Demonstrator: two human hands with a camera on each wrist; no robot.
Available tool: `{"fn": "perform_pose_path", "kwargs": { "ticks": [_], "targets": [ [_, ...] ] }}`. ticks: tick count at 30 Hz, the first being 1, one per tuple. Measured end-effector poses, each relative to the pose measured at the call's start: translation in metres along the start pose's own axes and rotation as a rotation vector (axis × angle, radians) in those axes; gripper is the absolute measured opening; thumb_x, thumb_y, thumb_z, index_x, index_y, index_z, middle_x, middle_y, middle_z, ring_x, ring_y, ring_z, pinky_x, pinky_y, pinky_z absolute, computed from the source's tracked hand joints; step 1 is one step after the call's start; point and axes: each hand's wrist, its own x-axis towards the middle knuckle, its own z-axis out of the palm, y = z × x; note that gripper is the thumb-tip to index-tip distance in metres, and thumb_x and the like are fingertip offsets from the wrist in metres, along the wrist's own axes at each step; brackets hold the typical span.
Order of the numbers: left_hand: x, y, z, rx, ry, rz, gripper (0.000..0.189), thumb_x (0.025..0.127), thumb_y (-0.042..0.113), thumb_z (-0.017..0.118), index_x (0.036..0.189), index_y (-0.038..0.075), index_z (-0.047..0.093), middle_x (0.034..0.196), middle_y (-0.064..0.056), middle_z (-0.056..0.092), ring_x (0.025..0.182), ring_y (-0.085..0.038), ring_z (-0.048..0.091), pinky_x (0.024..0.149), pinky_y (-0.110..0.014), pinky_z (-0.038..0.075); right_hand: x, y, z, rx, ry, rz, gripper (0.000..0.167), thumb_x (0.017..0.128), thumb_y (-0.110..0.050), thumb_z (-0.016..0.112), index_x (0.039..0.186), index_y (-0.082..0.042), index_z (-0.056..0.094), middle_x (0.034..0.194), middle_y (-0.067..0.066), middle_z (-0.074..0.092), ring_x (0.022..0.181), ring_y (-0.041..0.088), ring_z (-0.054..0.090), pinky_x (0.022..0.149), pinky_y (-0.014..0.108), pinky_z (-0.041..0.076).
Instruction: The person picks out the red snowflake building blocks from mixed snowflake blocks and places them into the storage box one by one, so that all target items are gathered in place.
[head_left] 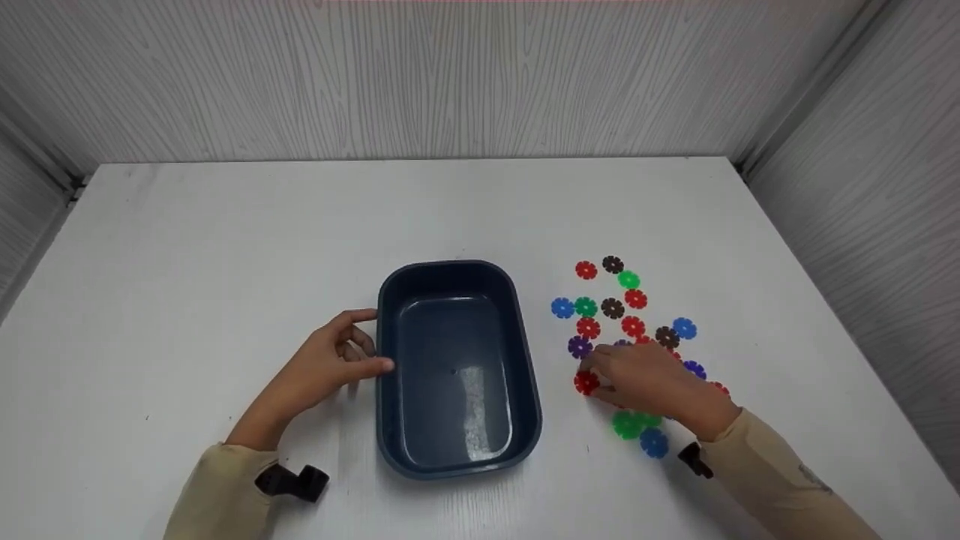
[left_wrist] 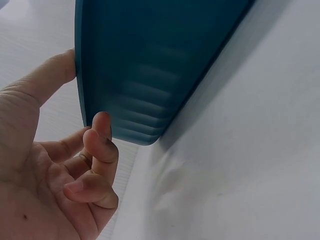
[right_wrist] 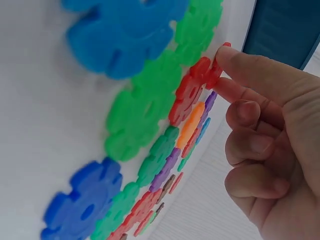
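Note:
A dark blue plastic basin (head_left: 454, 375) stands in the middle of the white table. My left hand (head_left: 319, 367) is at its left side, thumb and index finger spread apart and touching the rim, the other fingers loosely bent beside the wall (left_wrist: 135, 75). On the basin's right lie many flower-shaped plastic discs. My right hand (head_left: 649, 375) is low over them and pinches a red notched disc (head_left: 586, 382) between thumb and index finger. In the right wrist view this red disc (right_wrist: 215, 72) is tilted on edge, overlapping another red disc (right_wrist: 189, 94).
Loose discs spread around and beneath the right hand, among them a green one (head_left: 627, 424), a blue one (head_left: 654, 443) and a black one (head_left: 613, 264). An orange disc (right_wrist: 191, 125) shows in the right wrist view. A wood-grain panel (head_left: 435, 82) closes off the table's back.

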Motion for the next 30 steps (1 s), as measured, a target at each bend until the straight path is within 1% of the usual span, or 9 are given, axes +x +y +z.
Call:
{"fn": "perform_pose_path", "kwargs": {
  "ticks": [3,7,10,13,16,20,24,30],
  "targets": [
    [0.000,0.000,0.001,-0.001,-0.002,0.001,0.076,0.083,0.027,0.076,0.146,0.008,0.037,0.101,-0.011,0.058,0.069,-0.012,0.055,0.065,-0.026,0.045,0.000,-0.002,0.001,0.010,-0.025,0.043,0.042,0.076,-0.023,0.082,0.113,-0.013,0.067,0.102,0.004,0.070,0.083,0.018,0.065,0.066,0.029,0.054],
    [0.001,0.001,0.002,-0.013,-0.012,0.005,0.076,0.083,0.026,0.076,0.146,0.007,0.037,0.102,-0.011,0.058,0.069,-0.011,0.055,0.063,-0.026,0.045,0.001,-0.006,0.000,0.014,-0.069,0.110,0.048,0.071,-0.025,0.085,0.113,-0.015,0.064,0.099,0.002,0.068,0.082,0.018,0.062,0.065,0.030,0.054],
    [0.000,0.000,0.001,-0.015,-0.012,0.006,0.075,0.084,0.024,0.076,0.146,0.006,0.037,0.101,-0.012,0.059,0.069,-0.010,0.055,0.060,-0.026,0.045,0.003,-0.008,-0.001,-0.014,-0.068,0.100,0.047,0.072,-0.027,0.084,0.112,-0.015,0.063,0.095,0.003,0.068,0.078,0.018,0.061,0.064,0.030,0.053],
    [0.000,0.000,-0.001,-0.005,-0.011,0.009,0.075,0.084,0.024,0.075,0.146,0.006,0.037,0.101,-0.012,0.059,0.069,-0.010,0.055,0.061,-0.025,0.044,0.005,-0.009,0.000,-0.042,-0.054,0.076,0.046,0.073,-0.028,0.084,0.111,-0.014,0.063,0.093,0.004,0.068,0.076,0.019,0.061,0.062,0.030,0.052],
    [0.000,0.001,-0.001,0.001,-0.019,0.011,0.075,0.084,0.025,0.075,0.146,0.006,0.036,0.102,-0.012,0.059,0.070,-0.010,0.056,0.064,-0.026,0.045,0.004,-0.009,0.001,-0.055,-0.057,0.071,0.046,0.072,-0.028,0.084,0.111,-0.014,0.063,0.093,0.004,0.068,0.076,0.019,0.061,0.063,0.030,0.052],
    [0.000,0.002,-0.001,0.005,-0.016,0.012,0.075,0.084,0.025,0.075,0.146,0.007,0.037,0.102,-0.011,0.059,0.070,-0.010,0.055,0.063,-0.026,0.045,0.004,-0.006,0.001,-0.062,-0.070,0.080,0.048,0.069,-0.030,0.084,0.110,-0.014,0.064,0.094,0.002,0.068,0.079,0.018,0.061,0.064,0.031,0.052],
    [0.000,0.001,0.000,0.003,-0.010,0.015,0.075,0.084,0.025,0.075,0.146,0.007,0.037,0.101,-0.011,0.059,0.070,-0.011,0.055,0.060,-0.026,0.044,0.005,-0.002,0.001,-0.026,-0.096,0.100,0.048,0.069,-0.029,0.084,0.110,-0.016,0.064,0.096,0.001,0.068,0.078,0.016,0.059,0.063,0.030,0.052],
    [-0.001,0.000,0.000,-0.006,-0.015,0.016,0.074,0.084,0.025,0.075,0.145,0.007,0.038,0.098,-0.010,0.058,0.069,-0.010,0.054,0.061,-0.026,0.044,0.007,0.001,0.001,0.050,-0.131,0.130,0.049,0.068,-0.027,0.085,0.111,-0.016,0.064,0.092,-0.001,0.066,0.076,0.013,0.056,0.062,0.028,0.051]
  ]
}}
